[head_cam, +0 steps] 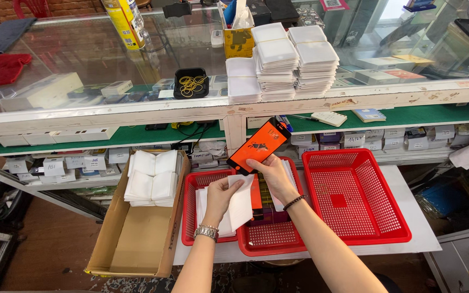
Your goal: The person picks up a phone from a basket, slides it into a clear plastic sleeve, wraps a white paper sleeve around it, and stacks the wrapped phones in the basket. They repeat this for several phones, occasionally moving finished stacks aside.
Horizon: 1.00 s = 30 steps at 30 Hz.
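A: Hands first. The left hand (225, 196), with a metal bracelet at the wrist, is pinched shut on a white paper sleeve (240, 206) over the red plastic mesh baskets. The right hand (274, 174), with a dark bead bracelet, is clamped on the lower end of a flat orange rectangular card package with a black figure printed on it (259, 145), tilted up toward the counter. The hands sit close together, not touching.

B: Which step is this?

A: By my judgement, sleeving: package and sleeve are apart, with the sleeve's mouth near the package's lower edge. The next move calls for lining that edge up with the opening; the thin paper could buckle.

B: Where do the goods lie?

A: Left basket (191, 187): loose white sleeves. Middle basket (270, 239): more flat packs, contents unclear. Right basket (354, 195): only a small red square on its mesh. Left of those, a brown cardboard box (137, 239) holds four stacks of white sleeves (152, 178).

B: And the counter?

A: On the glass counter top (82, 59), tall stacks of white square packets (283, 62) stand right of centre, behind them a yellow carton (239, 40). A black tray of yellow rubber bands (191, 83) sits left of them, a yellow spray can (126, 21) farther back. On the green-lined shelf (137, 135) below, small white labelled boxes (55, 165) stand in rows.
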Motion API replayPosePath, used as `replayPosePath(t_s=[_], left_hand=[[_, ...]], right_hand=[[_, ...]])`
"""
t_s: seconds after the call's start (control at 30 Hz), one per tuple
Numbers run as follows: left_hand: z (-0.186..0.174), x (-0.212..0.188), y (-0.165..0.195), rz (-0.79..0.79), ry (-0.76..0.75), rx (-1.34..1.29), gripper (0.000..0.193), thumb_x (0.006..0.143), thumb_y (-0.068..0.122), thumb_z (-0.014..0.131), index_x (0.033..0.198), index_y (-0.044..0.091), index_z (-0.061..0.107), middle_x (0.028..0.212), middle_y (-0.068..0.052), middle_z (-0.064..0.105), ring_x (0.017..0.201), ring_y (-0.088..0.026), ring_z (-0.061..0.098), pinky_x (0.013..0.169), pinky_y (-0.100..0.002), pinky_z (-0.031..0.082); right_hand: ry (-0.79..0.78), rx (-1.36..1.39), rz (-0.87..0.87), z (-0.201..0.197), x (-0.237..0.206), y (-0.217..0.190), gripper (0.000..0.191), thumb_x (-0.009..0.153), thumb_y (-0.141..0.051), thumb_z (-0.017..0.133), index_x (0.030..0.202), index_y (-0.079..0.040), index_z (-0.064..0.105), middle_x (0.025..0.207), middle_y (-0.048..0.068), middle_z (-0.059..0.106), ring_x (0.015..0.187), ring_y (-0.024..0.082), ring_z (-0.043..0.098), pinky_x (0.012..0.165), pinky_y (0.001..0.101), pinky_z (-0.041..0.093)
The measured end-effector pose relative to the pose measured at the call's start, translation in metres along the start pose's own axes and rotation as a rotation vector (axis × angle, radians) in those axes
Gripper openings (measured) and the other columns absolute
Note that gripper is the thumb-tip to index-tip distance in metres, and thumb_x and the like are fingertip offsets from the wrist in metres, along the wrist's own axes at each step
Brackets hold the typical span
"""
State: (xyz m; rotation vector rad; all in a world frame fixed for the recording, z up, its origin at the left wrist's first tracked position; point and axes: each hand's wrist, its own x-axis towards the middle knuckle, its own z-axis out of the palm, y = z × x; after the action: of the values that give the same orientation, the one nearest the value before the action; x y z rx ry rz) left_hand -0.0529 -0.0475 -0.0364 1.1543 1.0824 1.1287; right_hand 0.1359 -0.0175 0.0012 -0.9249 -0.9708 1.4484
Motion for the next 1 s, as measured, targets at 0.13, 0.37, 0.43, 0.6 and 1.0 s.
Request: replayPosePath(t_s=[0.13,0.37,0.43,0.6,1.0], left_hand=[[0.0,-0.002,0.004,-0.024,0.031,0.083,0.025,0.089,0.02,0.077,0.102,-0.002,0.08,0.082,-0.006,0.079,0.065,-0.006,0.068,0.056,-0.023,0.052],[-0.009,-0.001,0.007,-0.115,-0.054,-0.067,0.029,0.092,0.027,0.073,0.101,0.0,0.08,0.084,-0.006,0.079,0.066,-0.007,0.068,0.059,-0.024,0.054],[-0.012,0.001,0.006,-0.163,-0.112,-0.122,0.03,0.093,0.027,0.074,0.1,-0.001,0.079,0.085,-0.007,0.079,0.067,-0.008,0.069,0.06,-0.025,0.055],[-0.014,0.005,0.005,-0.19,-0.138,-0.124,0.031,0.092,0.029,0.073,0.101,-0.001,0.078,0.088,-0.008,0.08,0.072,-0.01,0.072,0.065,-0.026,0.058],[-0.005,0.017,0.008,-0.23,-0.091,-0.132,0.031,0.092,0.028,0.074,0.099,-0.002,0.077,0.089,-0.009,0.078,0.071,-0.011,0.07,0.064,-0.027,0.056]], right_hand=[[0.031,0.049,0.008,0.0,-0.005,0.005,0.03,0.09,-0.012,0.076,0.117,0.001,0.068,0.11,0.01,0.076,0.098,0.013,0.071,0.091,0.029,0.055],[-0.007,-0.178,0.107,-0.012,-0.001,-0.001,0.036,0.087,-0.012,0.076,0.12,0.0,0.066,0.113,0.009,0.076,0.101,0.015,0.072,0.092,0.0305,0.057],[-0.086,-0.258,0.138,-0.014,0.003,-0.006,0.038,0.087,-0.014,0.076,0.121,-0.001,0.066,0.115,0.008,0.076,0.103,0.014,0.071,0.094,0.0299,0.056],[-0.226,-0.426,0.207,-0.013,0.004,-0.019,0.041,0.086,-0.015,0.079,0.122,0.002,0.069,0.115,0.008,0.076,0.104,0.014,0.069,0.095,0.0298,0.053],[-0.195,-0.821,-0.062,-0.009,0.018,-0.03,0.039,0.105,-0.029,0.062,0.139,-0.01,0.065,0.114,0.011,0.077,0.097,0.014,0.068,0.081,0.0277,0.056]])
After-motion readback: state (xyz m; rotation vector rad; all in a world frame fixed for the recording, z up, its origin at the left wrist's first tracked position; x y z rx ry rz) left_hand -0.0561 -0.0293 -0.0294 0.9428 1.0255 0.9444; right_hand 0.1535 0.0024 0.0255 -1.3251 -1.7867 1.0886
